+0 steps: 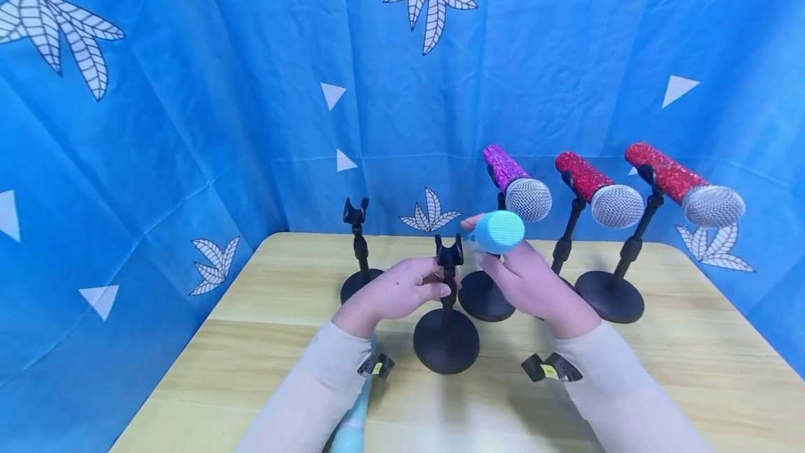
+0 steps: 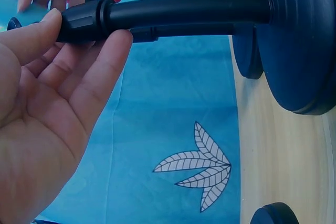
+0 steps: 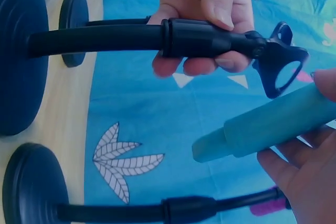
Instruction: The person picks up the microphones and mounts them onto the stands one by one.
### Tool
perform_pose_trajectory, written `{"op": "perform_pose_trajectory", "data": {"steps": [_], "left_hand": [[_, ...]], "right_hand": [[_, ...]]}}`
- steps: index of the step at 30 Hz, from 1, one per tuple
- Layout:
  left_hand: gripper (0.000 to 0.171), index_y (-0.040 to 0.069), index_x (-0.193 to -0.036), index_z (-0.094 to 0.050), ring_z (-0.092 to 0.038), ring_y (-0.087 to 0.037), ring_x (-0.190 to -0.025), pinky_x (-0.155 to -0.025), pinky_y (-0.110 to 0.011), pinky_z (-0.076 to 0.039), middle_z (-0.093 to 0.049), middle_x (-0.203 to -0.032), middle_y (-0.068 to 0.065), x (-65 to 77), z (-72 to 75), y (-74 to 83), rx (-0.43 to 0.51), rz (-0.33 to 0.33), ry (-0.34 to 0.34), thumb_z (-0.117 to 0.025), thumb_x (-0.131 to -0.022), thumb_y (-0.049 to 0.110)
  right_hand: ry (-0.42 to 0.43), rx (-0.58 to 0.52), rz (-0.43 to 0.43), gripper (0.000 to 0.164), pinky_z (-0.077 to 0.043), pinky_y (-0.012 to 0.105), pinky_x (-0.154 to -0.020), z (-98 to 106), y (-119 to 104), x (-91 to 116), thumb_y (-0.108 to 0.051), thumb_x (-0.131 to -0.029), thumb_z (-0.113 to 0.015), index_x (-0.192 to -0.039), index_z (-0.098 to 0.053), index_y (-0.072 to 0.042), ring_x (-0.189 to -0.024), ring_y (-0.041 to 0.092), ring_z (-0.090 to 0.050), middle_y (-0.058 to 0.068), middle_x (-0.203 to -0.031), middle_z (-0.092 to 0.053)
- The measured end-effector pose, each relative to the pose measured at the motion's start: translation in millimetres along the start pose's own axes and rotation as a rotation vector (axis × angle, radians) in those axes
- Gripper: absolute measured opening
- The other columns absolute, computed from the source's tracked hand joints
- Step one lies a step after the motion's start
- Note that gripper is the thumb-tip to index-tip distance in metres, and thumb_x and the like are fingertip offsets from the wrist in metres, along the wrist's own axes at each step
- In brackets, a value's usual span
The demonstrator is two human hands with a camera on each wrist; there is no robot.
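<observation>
In the head view my left hand (image 1: 399, 289) pinches the stem of a black microphone stand (image 1: 446, 342) at the middle of the table. Its thumb and fingers lie around the thick collar (image 2: 84, 19) in the left wrist view. The clip (image 3: 281, 61) on top of this stand is bare. My right hand (image 1: 534, 289) holds a light blue microphone (image 1: 499, 231) by its body, to the right of that clip. The microphone's round head faces the head camera, and its narrower tail (image 3: 210, 148) lies just below the clip, apart from it, in the right wrist view.
A purple microphone (image 1: 516, 184) and two red microphones (image 1: 585, 177) rest on stands behind and to the right. Another black stand (image 1: 360, 250) with a bare clip is at back left. A light blue cylinder (image 1: 352, 421) lies under my left forearm. Blue curtain (image 1: 264, 89) borders the wooden table (image 1: 245, 341).
</observation>
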State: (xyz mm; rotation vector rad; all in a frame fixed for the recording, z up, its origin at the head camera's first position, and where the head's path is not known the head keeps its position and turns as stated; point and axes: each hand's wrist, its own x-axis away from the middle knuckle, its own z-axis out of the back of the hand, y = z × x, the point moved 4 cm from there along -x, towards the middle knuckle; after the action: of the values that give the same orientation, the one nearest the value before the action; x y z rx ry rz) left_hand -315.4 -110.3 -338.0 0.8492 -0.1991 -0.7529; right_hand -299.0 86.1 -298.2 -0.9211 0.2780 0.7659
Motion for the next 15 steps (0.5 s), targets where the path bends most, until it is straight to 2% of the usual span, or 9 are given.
{"op": "perform_pose_trajectory", "data": {"steps": [5,12,15], "left_hand": [[0.014,0.018,-0.116,-0.067,-0.065,-0.007,-0.107,-0.095,-0.030,-0.051,-0.070,-0.112,0.010,-1.4,0.8,-0.7,-0.004,-0.010,-0.005,-0.059,-0.104,0.017],[0.014,0.017,-0.115,-0.067,-0.064,-0.006,-0.110,-0.097,-0.030,-0.050,-0.070,-0.111,0.011,-3.6,0.9,-1.4,-0.025,-0.022,-0.011,-0.059,-0.104,0.016],[0.015,0.014,-0.116,-0.067,-0.064,-0.007,-0.111,-0.099,-0.031,-0.049,-0.069,-0.110,0.011,-3.7,0.1,-1.1,-0.032,-0.026,-0.011,-0.059,-0.104,0.015]], "right_hand": [[-0.039,0.008,-0.008,0.042,-0.033,0.062,-0.111,-4,-1,-14,-0.022,-0.108,-0.050,-0.148,-0.044,-0.010,-0.141,0.030,-0.041,0.010,-0.149,-0.047],[-0.021,-0.062,-0.021,0.046,-0.033,0.059,-0.112,-6,2,-30,-0.015,-0.107,-0.050,-0.151,-0.039,-0.007,-0.142,0.030,-0.040,0.012,-0.152,-0.044],[-0.034,-0.127,-0.019,0.044,-0.033,0.059,-0.111,-11,2,-37,-0.014,-0.108,-0.049,-0.150,-0.040,-0.007,-0.141,0.029,-0.041,0.011,-0.151,-0.045]]}}
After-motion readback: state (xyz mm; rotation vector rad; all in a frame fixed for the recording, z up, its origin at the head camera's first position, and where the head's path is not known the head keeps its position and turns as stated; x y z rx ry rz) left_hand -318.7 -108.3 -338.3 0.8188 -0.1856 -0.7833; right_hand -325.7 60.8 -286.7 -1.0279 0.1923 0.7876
